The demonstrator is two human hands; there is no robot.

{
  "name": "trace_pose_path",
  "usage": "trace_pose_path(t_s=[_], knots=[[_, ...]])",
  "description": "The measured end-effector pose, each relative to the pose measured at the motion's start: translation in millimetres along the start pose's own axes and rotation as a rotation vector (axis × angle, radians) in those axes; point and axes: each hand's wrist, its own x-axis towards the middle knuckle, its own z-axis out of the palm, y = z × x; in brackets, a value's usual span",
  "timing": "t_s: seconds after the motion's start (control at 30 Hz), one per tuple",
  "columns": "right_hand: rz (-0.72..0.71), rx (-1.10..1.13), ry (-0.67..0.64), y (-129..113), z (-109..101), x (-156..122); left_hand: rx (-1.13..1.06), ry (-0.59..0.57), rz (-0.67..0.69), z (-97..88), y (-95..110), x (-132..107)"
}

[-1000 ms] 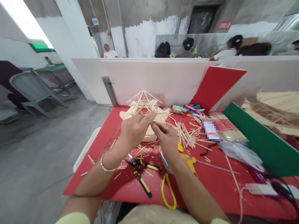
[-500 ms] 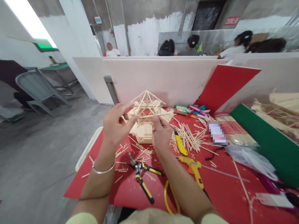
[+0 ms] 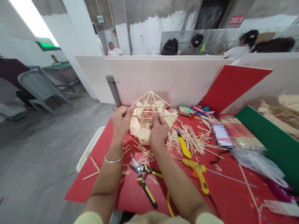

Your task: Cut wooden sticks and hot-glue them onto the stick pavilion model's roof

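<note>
A small model house of thin wooden sticks [image 3: 149, 107] stands on the red table [image 3: 224, 193] near the white partition. My left hand [image 3: 121, 119] is closed in a pinch at the model's left side, fingertips touching its frame. My right hand [image 3: 158, 130] is closed in front of the model, pinching at a stick of its frame; I cannot make out more than that. A silver bangle sits on my left wrist.
Loose sticks [image 3: 193, 138] lie scattered right of the model. Yellow-handled cutters [image 3: 144, 180], a yellow knife [image 3: 183, 146] and a glue gun [image 3: 198, 174] lie near my arms. A green board [image 3: 268, 140] and plastic bags sit at the right. Other people sit behind the partition.
My left hand went from spread fingers to a pinch on the model's left side. Both hands moved further up to the model, and the view shifted slightly.
</note>
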Motion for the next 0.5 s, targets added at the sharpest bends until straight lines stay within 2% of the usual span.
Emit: trace_pose_path(t_s=[0.2,0.5], knots=[[0.003,0.007,-0.023,0.4,1.2,0.6,-0.165,-0.191,-0.074,9.0,-4.2,-2.7],[0.041,0.081,-0.026,3.1,1.4,3.2,-0.160,-0.210,-0.139,17.5,-4.6,-9.6]])
